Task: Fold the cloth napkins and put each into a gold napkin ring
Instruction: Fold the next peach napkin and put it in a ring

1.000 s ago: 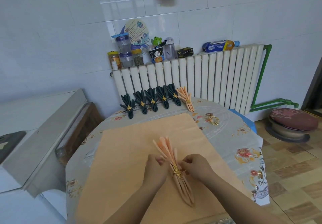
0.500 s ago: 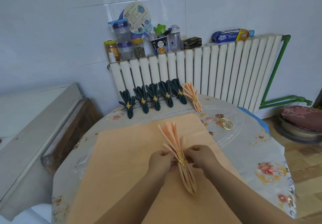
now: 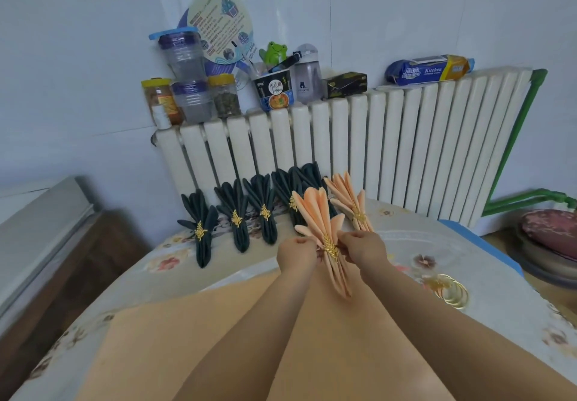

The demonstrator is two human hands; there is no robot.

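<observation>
A round table (image 3: 487, 279) covered in a floral cloth stands against a white radiator (image 3: 390, 147) on the far wall. An unfolded peach cloth (image 3: 175, 347) lies flat across the near part of the table, beneath both forearms. Along the far edge of the table, in front of the radiator, a row of dark green folded napkins (image 3: 201, 229) rests, each banded with a gold ring; a finished peach napkin (image 3: 349, 197) sits at the right end of that row. The radiator top carries jars, plastic containers, an instant noodle cup (image 3: 276, 93) and a blue kitchen-wrap packet (image 3: 431, 69). Held above the table, in front of the right end of the row, is a pleated peach napkin (image 3: 315, 213), fanned at its far end and tapering toward the viewer, with a gold leaf-pattern napkin ring (image 3: 330, 247) around its waist. The left hand (image 3: 296, 252) pinches the napkin at the ring from the left; the right hand (image 3: 363, 246) pinches it from the right. Spare gold rings (image 3: 452, 291) lie together on the table to the right.
</observation>
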